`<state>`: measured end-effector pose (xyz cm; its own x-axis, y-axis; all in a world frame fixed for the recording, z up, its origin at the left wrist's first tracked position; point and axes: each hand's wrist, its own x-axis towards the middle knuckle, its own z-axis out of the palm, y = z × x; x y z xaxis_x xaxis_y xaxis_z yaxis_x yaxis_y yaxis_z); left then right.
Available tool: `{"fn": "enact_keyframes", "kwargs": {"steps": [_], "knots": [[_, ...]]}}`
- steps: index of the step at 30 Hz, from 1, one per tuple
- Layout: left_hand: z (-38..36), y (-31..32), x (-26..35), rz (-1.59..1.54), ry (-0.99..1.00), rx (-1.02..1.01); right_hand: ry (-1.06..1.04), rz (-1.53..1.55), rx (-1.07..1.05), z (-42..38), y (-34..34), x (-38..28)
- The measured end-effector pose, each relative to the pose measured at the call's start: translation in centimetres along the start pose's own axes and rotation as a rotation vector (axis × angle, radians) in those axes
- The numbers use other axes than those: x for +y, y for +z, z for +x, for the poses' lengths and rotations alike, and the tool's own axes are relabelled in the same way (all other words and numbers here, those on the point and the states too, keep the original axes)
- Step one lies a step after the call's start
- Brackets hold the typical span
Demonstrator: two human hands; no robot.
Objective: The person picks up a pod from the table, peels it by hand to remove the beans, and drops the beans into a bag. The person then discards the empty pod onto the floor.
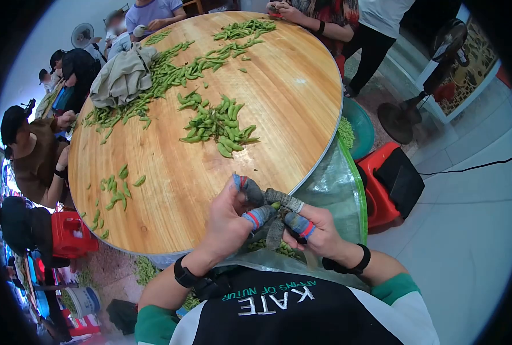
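Note:
Cloth wraps, grey and blue with red bands, cover the fingers of both my hands, which meet over the table's near edge. My left hand [228, 221] is closed, its wrapped thumb and fingers pinching a green bean pod [275, 205]. Against the same pod, my right hand [320, 231] is closed too. Only a small green end of the pod shows; the fingers hide the rest. Just beyond my hands, a pile of green pods [218, 123] lies on the round wooden table [284, 98]. Below my hands, more green pieces [284, 248] are partly visible.
A longer pod heap [175, 72] and a crumpled grey cloth [123, 76] lie farther back. Loose pods [115, 190] are at left. At right stand a teal basin [360, 127], a red stool [379, 172] and a fan [402, 115]. Several people sit or stand around the table.

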<state>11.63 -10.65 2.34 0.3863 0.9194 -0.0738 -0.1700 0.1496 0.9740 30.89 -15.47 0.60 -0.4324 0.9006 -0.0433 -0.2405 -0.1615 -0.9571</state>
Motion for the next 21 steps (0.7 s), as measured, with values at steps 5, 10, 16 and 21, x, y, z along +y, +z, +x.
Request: {"fn": "enact_keyframes", "kwargs": {"steps": [5, 10, 16, 21], "knots": [[-0.1, 0.1, -0.3, -0.035, 0.019, 0.023, -0.111, -0.039, 0.054, 0.3, 0.3, 0.5], [0.4, -0.3, -0.8, -0.165, -0.07, -0.02, -0.053, -0.028, 0.008, 0.7, -0.9, -0.1], [0.8, -0.5, -1.3, -0.435, -0.165, -0.155, -0.286, -0.422, -0.07, 0.8, -2.1, -0.1], [0.6, 0.4, -1.2, -0.399, -0.144, -0.126, -0.576, -0.57, -0.026, 0.9, -2.6, 2.3]]}}
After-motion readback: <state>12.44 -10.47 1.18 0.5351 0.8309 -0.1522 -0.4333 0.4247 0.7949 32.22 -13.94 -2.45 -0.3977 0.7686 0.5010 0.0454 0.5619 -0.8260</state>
